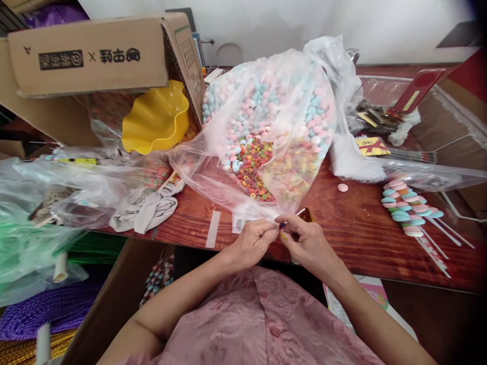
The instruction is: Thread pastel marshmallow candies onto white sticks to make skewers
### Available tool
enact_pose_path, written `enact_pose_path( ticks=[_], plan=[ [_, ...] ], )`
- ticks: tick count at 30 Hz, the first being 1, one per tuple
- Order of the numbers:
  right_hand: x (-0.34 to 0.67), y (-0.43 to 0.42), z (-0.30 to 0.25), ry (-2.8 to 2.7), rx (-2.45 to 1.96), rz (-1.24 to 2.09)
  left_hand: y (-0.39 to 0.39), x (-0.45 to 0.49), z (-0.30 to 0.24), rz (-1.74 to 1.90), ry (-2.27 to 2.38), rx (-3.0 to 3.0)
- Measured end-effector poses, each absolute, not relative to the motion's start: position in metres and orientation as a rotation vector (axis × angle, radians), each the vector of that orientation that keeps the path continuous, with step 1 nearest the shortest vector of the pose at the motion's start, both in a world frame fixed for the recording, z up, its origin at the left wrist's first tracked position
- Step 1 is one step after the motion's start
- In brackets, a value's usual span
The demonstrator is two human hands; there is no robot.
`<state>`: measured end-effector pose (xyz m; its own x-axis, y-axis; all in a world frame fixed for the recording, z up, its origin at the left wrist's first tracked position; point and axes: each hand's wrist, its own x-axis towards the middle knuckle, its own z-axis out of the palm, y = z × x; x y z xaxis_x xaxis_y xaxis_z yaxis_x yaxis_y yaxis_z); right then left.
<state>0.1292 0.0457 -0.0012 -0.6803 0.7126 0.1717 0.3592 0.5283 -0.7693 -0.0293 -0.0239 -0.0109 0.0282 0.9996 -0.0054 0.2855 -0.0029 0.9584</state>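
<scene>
My left hand and my right hand meet at the table's front edge, fingers pinched together. Between the fingertips shows a small dark piece, too small to name. A thin white stick pokes out past my right index finger and appears to be held there. Just beyond the hands lies a large clear plastic bag of pink, blue and white candies, with small multicoloured ring candies at its near side. An amber-coloured object is partly hidden behind my right hand.
Candy skewers on white sticks lie at the right, near a loose pink candy. A bag of white sticks is behind them. Left are a cardboard box, a yellow wavy bowl, a grey cloth and a tape strip.
</scene>
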Motion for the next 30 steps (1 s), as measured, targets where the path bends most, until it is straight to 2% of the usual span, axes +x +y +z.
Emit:
enact_pose_path(
  ticks=[10,20,30],
  plan=[
    [0.125,0.05,0.004,-2.336,-0.913,0.975,-0.019,-0.04,-0.01,0.949,1.216,1.357],
    [0.127,0.051,0.002,-2.274,-1.003,1.081,-0.017,-0.042,-0.013,0.976,1.154,1.479],
    [0.124,0.045,-0.001,-2.264,-0.866,0.924,-0.016,-0.031,-0.022,1.157,1.211,1.03]
  ],
)
